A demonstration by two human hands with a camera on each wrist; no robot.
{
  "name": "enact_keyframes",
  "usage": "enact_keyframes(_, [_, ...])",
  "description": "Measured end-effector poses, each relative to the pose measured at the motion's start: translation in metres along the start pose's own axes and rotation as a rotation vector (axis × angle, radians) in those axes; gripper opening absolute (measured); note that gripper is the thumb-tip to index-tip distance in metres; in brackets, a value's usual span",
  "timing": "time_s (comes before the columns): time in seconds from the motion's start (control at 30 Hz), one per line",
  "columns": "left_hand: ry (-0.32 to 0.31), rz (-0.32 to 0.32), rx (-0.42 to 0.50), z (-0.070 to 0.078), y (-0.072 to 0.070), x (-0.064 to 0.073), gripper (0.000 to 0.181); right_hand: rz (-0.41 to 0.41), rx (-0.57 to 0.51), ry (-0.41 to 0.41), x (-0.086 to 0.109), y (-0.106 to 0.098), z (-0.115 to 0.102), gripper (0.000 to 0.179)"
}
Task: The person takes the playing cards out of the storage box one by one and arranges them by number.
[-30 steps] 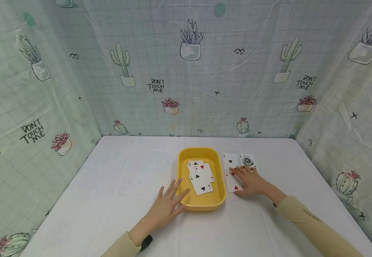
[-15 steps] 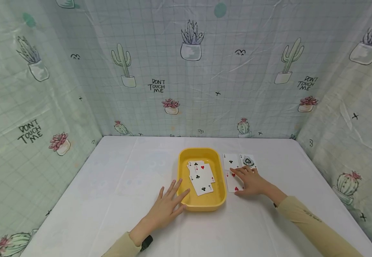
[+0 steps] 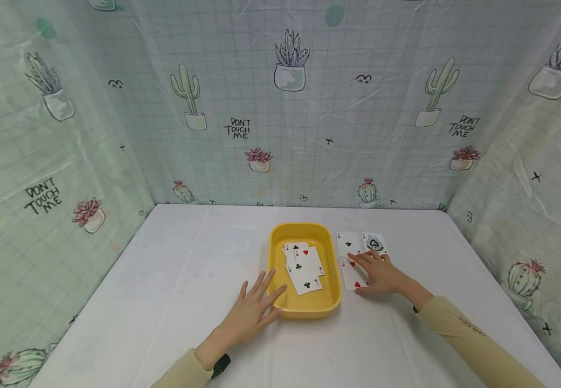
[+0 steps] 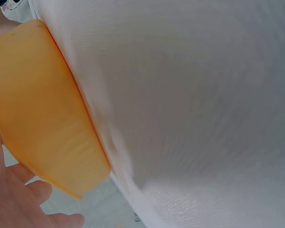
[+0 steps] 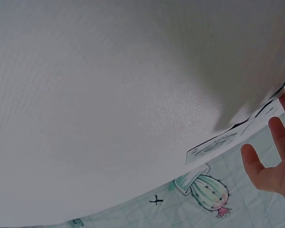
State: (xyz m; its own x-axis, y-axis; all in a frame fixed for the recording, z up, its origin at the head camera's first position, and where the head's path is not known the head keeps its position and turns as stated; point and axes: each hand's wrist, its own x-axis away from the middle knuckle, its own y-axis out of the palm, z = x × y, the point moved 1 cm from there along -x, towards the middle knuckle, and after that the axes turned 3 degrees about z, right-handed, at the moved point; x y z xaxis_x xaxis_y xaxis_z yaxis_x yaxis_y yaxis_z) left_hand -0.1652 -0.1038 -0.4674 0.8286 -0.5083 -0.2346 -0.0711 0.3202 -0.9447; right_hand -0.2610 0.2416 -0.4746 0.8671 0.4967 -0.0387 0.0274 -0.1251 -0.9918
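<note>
- Movement since the earlier frame: none found in hands, tray or cards; only the head view has drifted slightly.
- Left hand (image 3: 248, 315): at eight o'clock of the tray, fingers spread wide, fingertips at the rim, grasping nothing. In my judgement, light steadying contact serves best here; pressing down could tip the tray.
- Yellow plastic tray (image 3: 306, 313): rounded corners, sloping walls, level on the white-covered table (image 3: 188, 280). Inside, overlapping face up: a club card (image 3: 295, 247) towards eleven o'clock, value uncertain; a heart card (image 3: 315, 258) towards one; a two of clubs (image 3: 302, 276) towards six.
- Ace of clubs (image 3: 349, 243): outside the tray at two o'clock, flat, face up.
- Two of hearts (image 3: 353, 276): outside at three o'clock, just beside the wall, white with red pips, partly covered by the hand.
- Ace of spades (image 3: 373, 242): at three o'clock of the ace of clubs, large ornate pip.
- Right hand (image 3: 379, 276): arched over the two of hearts, fingers and thumb well apart; firm hold not evident, contact unconfirmed. Advisable: bring thumb and fingertip to opposite edges, bow the card gently, avoid dragging its neighbours.
</note>
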Motion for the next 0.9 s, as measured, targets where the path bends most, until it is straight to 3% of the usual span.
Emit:
enact_keyframes(0.4, [-0.009,-0.016,0.005,0.0,0.0001,-0.0004,0.051,0.024,-0.002,-0.011,0.0007,-0.0003,-0.0001,0.086])
enact_keyframes(0.7, [-0.004,-0.009,-0.004,-0.0003,0.0006,-0.0003,0.05,-0.005,-0.028,0.018,0.0017,-0.003,-0.0039,0.086])
enact_keyframes(0.9, [-0.007,-0.007,-0.004,-0.0005,0.0007,0.0002,0.05,0.038,-0.024,-0.016,0.0008,-0.0078,-0.0036,0.086])
